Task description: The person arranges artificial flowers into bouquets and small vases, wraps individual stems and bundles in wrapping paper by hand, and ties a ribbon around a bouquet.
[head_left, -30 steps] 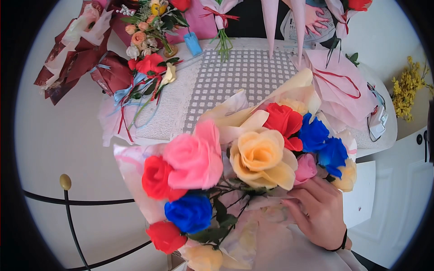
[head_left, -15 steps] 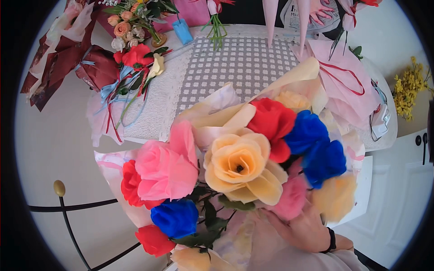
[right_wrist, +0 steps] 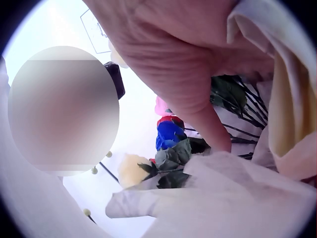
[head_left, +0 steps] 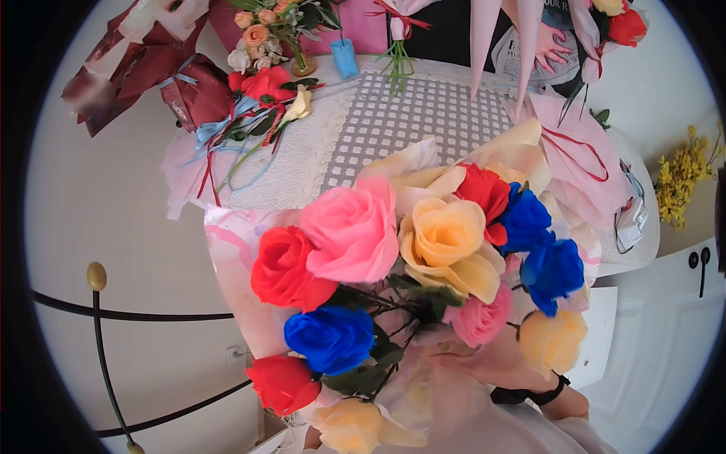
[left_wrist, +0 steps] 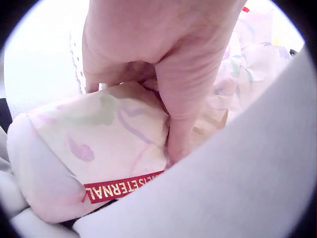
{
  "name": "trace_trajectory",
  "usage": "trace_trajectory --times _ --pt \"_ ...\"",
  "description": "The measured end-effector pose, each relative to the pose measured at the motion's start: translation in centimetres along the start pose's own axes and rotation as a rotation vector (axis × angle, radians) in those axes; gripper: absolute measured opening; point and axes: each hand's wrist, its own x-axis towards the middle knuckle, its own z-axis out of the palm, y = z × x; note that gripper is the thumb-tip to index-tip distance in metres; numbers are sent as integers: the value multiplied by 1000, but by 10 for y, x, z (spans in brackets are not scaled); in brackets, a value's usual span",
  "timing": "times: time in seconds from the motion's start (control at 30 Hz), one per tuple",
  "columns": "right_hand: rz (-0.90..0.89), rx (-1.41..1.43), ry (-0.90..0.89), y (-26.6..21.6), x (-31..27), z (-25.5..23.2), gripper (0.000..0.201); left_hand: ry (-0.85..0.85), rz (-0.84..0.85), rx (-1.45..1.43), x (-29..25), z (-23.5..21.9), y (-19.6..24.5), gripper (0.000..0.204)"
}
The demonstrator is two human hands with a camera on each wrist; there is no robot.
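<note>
A large bouquet of cloth-like roses in pale printed wrapping paper fills the middle of the head view. My left hand grips its wrapped lower end, thumb on the near side, above a red lettered ribbon. My right hand reaches in beneath a small pink rose, beside a pale yellow rose. In the right wrist view its thumb points down beside dark stems; the other fingertips are hidden, and I cannot tell what they hold. Blue roses and red roses surround a cream rose.
Behind the bouquet stands a white table with a grey checked cloth. On it lie pink wrapping paper, loose flowers with ribbons and a small vase. Another person's hand rests across the table. A black metal rack stands left.
My right hand has slid from beside the small pink rose to underneath it. That rose and the pale yellow one now sit lower. The head view has shifted back and forth.
</note>
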Motion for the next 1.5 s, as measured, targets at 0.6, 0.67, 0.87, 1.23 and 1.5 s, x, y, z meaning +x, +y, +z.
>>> trace_trajectory --times 0.6,0.67,0.87,1.23,1.5 --pt "-129 -572 323 18 9 31 51 57 117 -91 7 1 -8 55" --pt "-169 -531 381 25 9 36 53 58 127 -94 9 1 -8 54" --pt "-526 -291 282 63 19 13 68 70 147 -103 16 2 -7 53" --pt "-805 -827 569 101 29 9 80 79 182 -117 32 5 -5 51" --pt "-619 -381 390 119 44 13 47 83 196 -125 41 5 -6 49"
